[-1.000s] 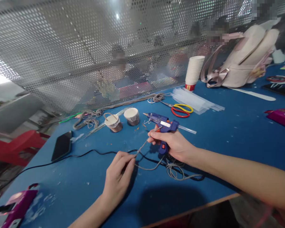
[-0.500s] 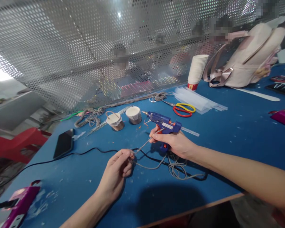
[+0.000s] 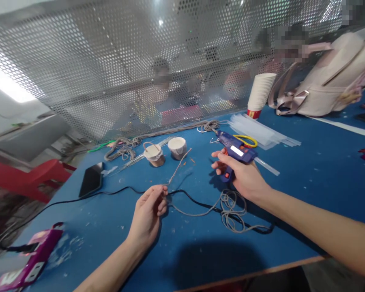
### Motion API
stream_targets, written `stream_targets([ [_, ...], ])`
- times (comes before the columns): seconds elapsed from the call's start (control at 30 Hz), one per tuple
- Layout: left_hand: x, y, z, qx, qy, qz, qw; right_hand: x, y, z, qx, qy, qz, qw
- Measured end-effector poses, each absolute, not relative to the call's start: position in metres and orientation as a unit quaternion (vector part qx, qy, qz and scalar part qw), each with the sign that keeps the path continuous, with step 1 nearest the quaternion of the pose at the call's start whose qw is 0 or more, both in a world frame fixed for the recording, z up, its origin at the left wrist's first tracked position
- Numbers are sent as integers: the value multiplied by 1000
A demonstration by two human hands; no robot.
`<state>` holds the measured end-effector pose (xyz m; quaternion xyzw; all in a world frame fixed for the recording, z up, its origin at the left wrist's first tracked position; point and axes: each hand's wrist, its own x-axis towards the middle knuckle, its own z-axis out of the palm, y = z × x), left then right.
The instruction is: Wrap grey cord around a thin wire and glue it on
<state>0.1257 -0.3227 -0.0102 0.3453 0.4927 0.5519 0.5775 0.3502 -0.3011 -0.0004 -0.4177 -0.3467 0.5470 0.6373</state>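
Observation:
My left hand (image 3: 148, 215) pinches a thin grey cord (image 3: 179, 166) whose free end sticks up and away toward two small wrapped cups (image 3: 166, 151). The rest of that cord runs right along the blue table (image 3: 307, 178) into a loose coil (image 3: 231, 207). My right hand (image 3: 242, 175) grips a blue hot glue gun (image 3: 235, 150), lifted above the table with its nozzle pointing left and a clear glue stick out the back. The gun's black power cable (image 3: 115, 191) trails left across the table.
A black phone (image 3: 91, 179) lies at the left, a purple device (image 3: 33, 259) at the near left corner. Scissors (image 3: 246, 140), clear glue sticks (image 3: 267, 134), a paper cup stack (image 3: 259, 94) and a beige backpack (image 3: 334, 81) sit at the back right. Perforated metal screen (image 3: 109, 73) behind, people beyond it.
My right hand let go of the cord's end and lifted the glue gun up and to the right. The cord end now stands free above my left hand.

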Motion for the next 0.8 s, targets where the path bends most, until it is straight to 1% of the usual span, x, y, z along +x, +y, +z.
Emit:
stream_targets([
  [0.07,124,-322,-11,344,490,563,569,350,-312,1,-409,-421,528,614],
  [0.23,125,-325,-12,376,479,553,569,338,-334,1,-422,-604,457,498],
  [0.3,128,-328,-12,396,475,543,568,332,-335,-2,-395,-662,414,484],
  [0.4,132,-333,-11,420,467,534,566,327,-332,-8,-329,-729,348,488],
  [0.47,134,-336,-10,425,462,534,566,327,-330,-11,-304,-742,327,500],
  [0.53,134,-337,-10,423,460,535,568,328,-330,-11,-313,-742,322,499],
  [0.67,133,-335,-9,414,456,537,577,331,-334,-8,-366,-734,329,469],
  [0.8,130,-334,-9,411,444,545,581,331,-338,-5,-390,-728,355,439],
])
